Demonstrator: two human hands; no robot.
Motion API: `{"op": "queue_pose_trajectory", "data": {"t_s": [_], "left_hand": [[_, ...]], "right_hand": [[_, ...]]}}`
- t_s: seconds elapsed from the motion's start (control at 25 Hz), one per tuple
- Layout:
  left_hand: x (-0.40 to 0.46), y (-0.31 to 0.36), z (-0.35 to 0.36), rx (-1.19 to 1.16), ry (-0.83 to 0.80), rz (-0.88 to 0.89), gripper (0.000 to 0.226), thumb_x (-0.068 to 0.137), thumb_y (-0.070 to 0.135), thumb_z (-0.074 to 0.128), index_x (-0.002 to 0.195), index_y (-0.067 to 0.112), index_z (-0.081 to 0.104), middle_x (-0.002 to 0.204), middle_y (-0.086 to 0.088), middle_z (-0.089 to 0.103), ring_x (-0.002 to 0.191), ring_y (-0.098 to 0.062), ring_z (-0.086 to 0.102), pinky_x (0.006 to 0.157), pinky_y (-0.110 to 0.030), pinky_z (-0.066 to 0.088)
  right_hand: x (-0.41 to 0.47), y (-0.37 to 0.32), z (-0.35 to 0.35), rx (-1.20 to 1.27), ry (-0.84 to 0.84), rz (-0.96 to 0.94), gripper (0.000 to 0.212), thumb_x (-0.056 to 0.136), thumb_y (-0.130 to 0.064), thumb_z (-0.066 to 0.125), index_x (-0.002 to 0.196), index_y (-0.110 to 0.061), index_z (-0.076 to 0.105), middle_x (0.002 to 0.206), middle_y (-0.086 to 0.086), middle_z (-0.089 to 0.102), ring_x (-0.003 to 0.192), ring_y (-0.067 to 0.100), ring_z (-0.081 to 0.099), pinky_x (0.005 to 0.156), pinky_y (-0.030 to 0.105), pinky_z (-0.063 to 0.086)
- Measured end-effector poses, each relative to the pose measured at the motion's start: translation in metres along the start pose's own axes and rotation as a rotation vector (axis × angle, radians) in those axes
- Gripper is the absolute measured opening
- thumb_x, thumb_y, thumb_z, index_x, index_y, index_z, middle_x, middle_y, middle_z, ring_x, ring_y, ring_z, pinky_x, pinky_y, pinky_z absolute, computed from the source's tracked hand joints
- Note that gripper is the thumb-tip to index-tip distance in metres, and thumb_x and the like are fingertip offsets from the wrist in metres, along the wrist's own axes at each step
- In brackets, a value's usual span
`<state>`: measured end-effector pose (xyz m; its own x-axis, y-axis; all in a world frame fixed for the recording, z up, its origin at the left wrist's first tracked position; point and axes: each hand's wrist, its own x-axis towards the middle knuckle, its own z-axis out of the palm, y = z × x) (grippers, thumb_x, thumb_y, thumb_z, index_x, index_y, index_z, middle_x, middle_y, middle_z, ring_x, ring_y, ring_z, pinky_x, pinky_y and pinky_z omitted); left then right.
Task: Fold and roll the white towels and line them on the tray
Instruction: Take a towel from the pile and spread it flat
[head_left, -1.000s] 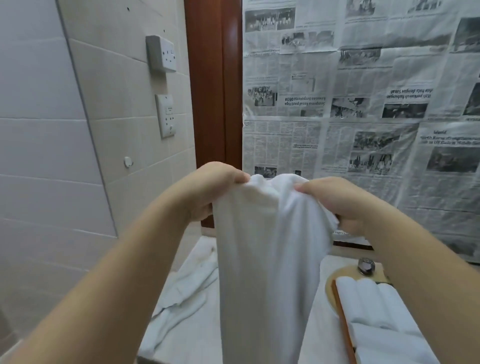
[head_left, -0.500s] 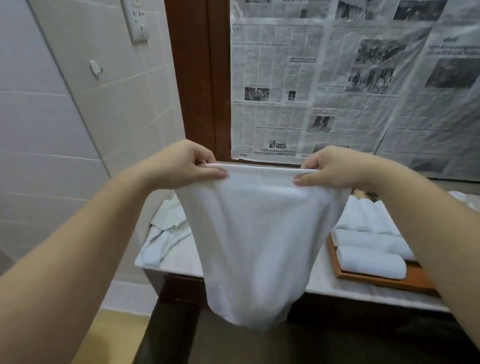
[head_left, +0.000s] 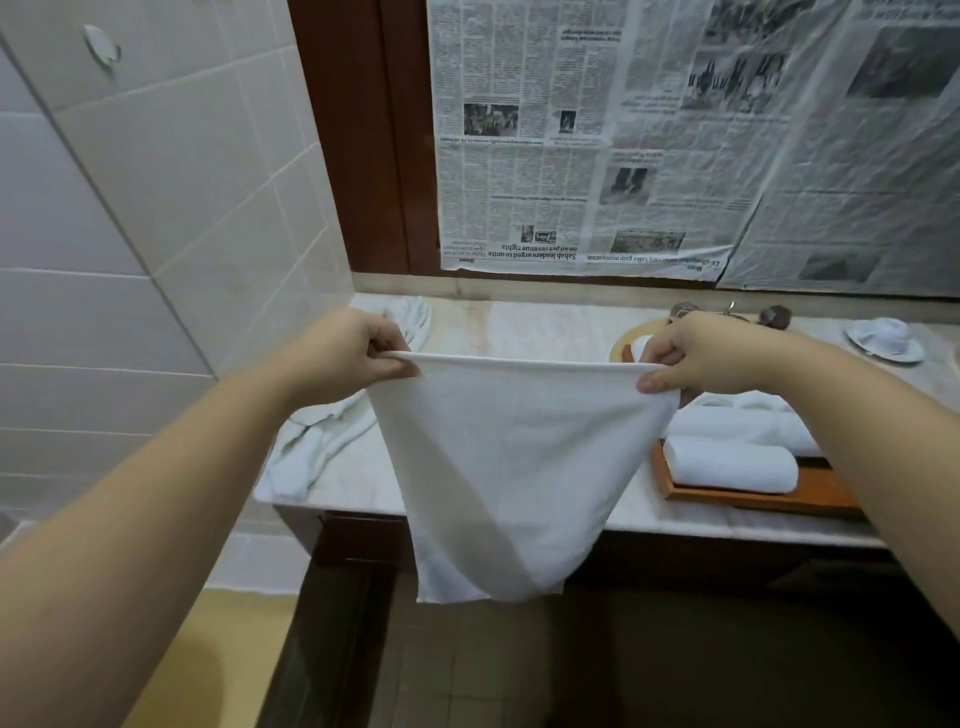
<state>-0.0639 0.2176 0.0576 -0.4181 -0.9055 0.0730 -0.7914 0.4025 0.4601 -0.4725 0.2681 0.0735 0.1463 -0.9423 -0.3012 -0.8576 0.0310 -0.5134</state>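
A white towel hangs stretched between my hands in front of the counter. My left hand pinches its top left corner and my right hand pinches its top right corner. Its lower end dangles below the counter's front edge. On the right stands a wooden tray with rolled white towels lying side by side; my right arm hides part of it. A loose heap of unrolled white towels lies on the counter's left end.
The marble counter runs along a wall covered with newspaper. A sink with a tap sits behind the tray. A white dish-like object lies at the far right. Tiled wall stands on the left, dark floor below.
My hands have spread apart and dropped from face height to counter level, pulling the towel's top edge taut. The view has tilted down toward the counter.
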Motion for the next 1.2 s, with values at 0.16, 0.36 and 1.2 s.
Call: {"op": "queue_pose_trajectory", "data": {"t_s": [0.16,0.36,1.2], "left_hand": [[0.012,-0.017,0.004,-0.053,0.11,-0.019,0.012,0.093,0.029,0.078,0.09,0.017,0.077,0.08,0.002,0.068,0.077,-0.016,0.062,0.064,-0.026,0.045],[0.038,-0.028,0.014,-0.177,0.198,-0.045,0.007,0.092,0.027,0.078,0.088,0.022,0.077,0.082,0.001,0.07,0.075,-0.015,0.06,0.067,-0.028,0.047],[0.287,-0.095,0.162,-0.158,0.257,-0.495,0.005,0.094,0.022,0.072,0.098,0.018,0.073,0.081,0.006,0.065,0.081,-0.016,0.06,0.064,-0.025,0.043]], "right_hand": [[0.009,0.009,-0.003,-0.022,0.125,0.037,0.008,0.094,-0.016,0.075,0.086,-0.016,0.074,0.074,0.001,0.077,0.079,0.022,0.078,0.08,0.038,0.064],[0.023,0.019,-0.007,0.01,0.324,0.083,0.012,0.095,-0.024,0.072,0.085,-0.017,0.073,0.069,0.001,0.076,0.072,0.022,0.076,0.082,0.045,0.063],[0.306,0.163,0.004,0.044,0.27,0.35,0.017,0.096,-0.024,0.066,0.087,-0.009,0.068,0.082,0.011,0.072,0.085,0.032,0.068,0.07,0.034,0.052]]}}
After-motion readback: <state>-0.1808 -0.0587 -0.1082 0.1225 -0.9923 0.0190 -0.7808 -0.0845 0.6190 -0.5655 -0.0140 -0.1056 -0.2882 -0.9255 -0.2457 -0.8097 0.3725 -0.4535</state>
